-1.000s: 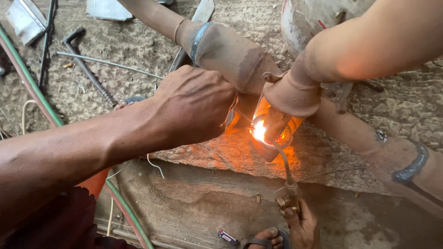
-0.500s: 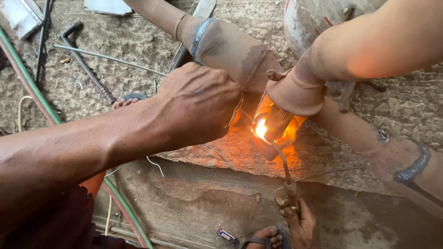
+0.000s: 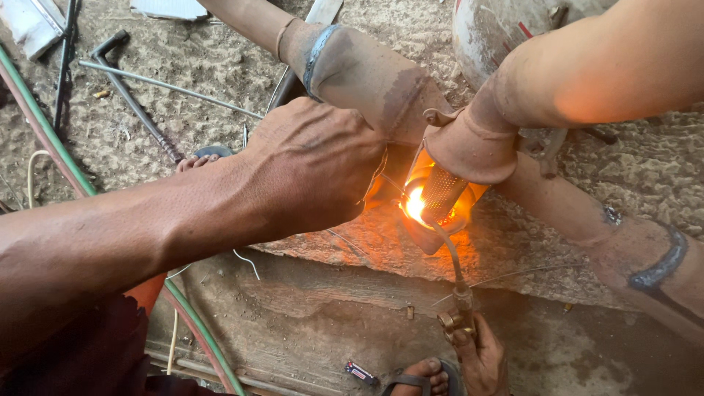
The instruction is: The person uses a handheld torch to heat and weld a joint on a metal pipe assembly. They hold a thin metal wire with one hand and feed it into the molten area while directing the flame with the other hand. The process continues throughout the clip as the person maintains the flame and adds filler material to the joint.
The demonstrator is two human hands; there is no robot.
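The rusty pipe joint [image 3: 411, 95] is clasped by the left hand [image 3: 315, 165], its grip closed beside the flame [image 3: 415, 204], the torch [image 3: 463, 308] is pinched by the right hand [image 3: 480, 359], and fingers could be burned if the flame drifts.

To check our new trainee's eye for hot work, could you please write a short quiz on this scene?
1. True or false: the left hand grips the rusty pipe right beside the flame.
2. Which hand holds the brass torch? A: left. B: right.
3. Fill in: a green ___ runs across the ground on the left.
Key: 1 true; 2 B, the right hand, low by the sandalled foot; 3 hose.
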